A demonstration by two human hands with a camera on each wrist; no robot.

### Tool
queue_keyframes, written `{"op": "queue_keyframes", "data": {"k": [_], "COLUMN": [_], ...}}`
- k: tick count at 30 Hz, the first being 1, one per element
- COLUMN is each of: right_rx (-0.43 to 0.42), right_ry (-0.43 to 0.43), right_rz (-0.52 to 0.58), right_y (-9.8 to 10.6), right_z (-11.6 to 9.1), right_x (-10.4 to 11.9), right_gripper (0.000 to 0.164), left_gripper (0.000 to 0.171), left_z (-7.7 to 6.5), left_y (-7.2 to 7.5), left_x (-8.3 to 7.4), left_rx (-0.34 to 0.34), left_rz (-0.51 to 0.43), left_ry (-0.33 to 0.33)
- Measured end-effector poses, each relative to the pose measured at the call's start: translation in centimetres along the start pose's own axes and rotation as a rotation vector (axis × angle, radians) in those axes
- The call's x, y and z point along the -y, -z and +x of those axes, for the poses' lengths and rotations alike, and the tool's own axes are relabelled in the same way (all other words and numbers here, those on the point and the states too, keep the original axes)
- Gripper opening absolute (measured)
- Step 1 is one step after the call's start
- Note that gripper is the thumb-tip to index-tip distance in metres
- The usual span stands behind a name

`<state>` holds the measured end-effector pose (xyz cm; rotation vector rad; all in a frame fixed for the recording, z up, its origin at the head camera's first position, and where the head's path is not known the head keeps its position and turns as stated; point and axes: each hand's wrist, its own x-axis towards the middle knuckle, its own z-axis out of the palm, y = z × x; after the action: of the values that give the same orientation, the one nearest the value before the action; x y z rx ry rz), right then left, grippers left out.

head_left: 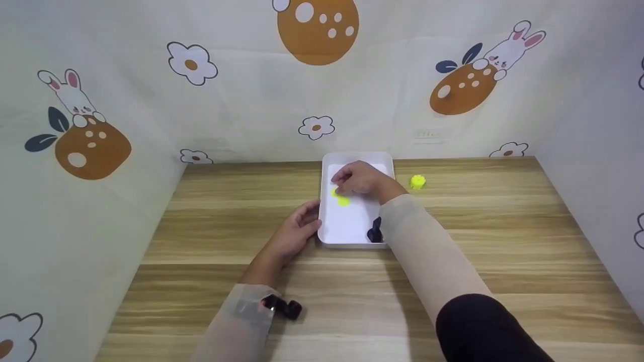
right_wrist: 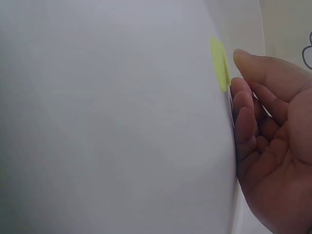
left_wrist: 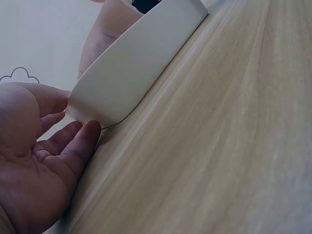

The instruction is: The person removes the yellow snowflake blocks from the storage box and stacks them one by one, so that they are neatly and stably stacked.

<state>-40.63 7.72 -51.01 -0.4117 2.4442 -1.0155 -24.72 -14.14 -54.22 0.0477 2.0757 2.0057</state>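
A shallow white tray [head_left: 352,229] stands at the back of the wooden table. My left hand [head_left: 297,231] grips its left side; in the left wrist view thumb and fingers of the left hand [left_wrist: 44,141] meet the tray's wall [left_wrist: 131,68] at rim and bottom edge. My right hand [head_left: 363,178] is over the tray, its fingers loosely bent. Flat yellow pieces [head_left: 343,201] lie on the tray floor by its fingertips. In the right wrist view a thin yellow piece [right_wrist: 221,66] is beside the fingertips, the right hand's [right_wrist: 278,126] thumb standing apart from the fingers.
A small bright yellow piece with a scalloped edge [head_left: 417,182] sits on the wooden table [head_left: 221,221], right of the tray. A patterned cloth [head_left: 246,90] hangs behind and at both sides. Black wrist cameras [head_left: 288,307] are strapped over the pale sleeves.
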Motion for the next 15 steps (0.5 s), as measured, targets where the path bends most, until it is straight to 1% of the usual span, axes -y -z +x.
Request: {"op": "queue_keyframes", "data": {"k": [6, 11, 14, 15], "right_rx": [0.028, 0.033, 0.025, 0.025], "right_ry": [-0.024, -0.054, -0.046, -0.029], "right_rz": [-0.074, -0.108, -0.113, -0.115], "right_y": [-0.22, -0.32, -0.36, -0.38], "right_z": [-0.08, -0.14, -0.13, -0.14], "right_x": [0.27, 0.46, 0.5, 0.47], "right_gripper": [0.03, 0.025, 0.022, 0.021], "left_gripper": [0.058, 0.059, 0.059, 0.059], "left_z": [0.07, 0.06, 0.03, 0.03], "left_y": [0.0, -0.03, -0.01, 0.0], "left_x": [-0.01, -0.08, -0.14, -0.14], "left_rx": [-0.014, -0.015, -0.013, -0.01], "left_rz": [0.021, 0.028, 0.021, 0.022], "left_ry": [0.008, 0.02, 0.018, 0.011]}}
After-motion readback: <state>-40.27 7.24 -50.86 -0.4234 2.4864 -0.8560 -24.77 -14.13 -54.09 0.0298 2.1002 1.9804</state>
